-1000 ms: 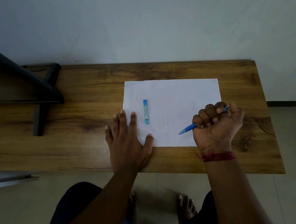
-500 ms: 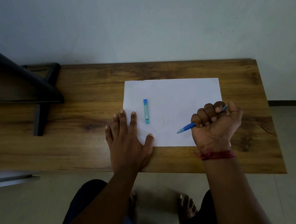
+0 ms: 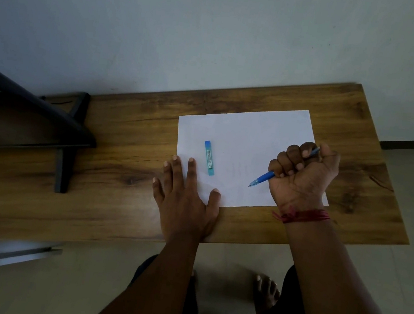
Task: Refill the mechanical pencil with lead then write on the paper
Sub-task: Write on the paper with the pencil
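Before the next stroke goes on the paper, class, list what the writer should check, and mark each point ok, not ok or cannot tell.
1. Paper lies flat on the table: ok.
2. Left hand pins the sheet's near left corner: ok.
3. Right hand grips the mechanical pencil: ok, in a closed fist.
4. Pencil tip touches the paper: cannot tell.
5. Lead shows at the tip: cannot tell, too small.
6. Lead case lies clear of the writing spot: ok, left of the tip.

Wooden table (image 3: pixel 130 131), grey wall (image 3: pixel 191 28)
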